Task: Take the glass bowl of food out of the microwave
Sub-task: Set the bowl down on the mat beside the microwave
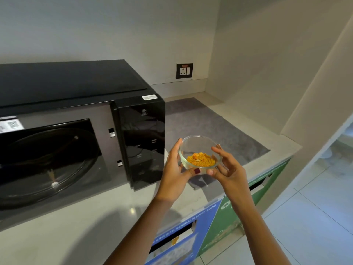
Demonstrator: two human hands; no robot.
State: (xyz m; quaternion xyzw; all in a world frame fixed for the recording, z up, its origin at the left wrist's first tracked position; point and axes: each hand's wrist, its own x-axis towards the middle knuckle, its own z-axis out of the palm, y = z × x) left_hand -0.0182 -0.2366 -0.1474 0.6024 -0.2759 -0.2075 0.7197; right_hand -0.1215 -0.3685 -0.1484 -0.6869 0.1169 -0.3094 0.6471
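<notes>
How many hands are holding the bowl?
2. The left hand grips the left side of the bowl, and the right hand grips its right side, beside the microwave.

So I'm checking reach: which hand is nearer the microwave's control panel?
Left. The left hand holds the glass bowl right beside the control panel; the right hand is on the bowl's far side.

pale walls (114, 25) (tiled floor (315, 217))
</notes>
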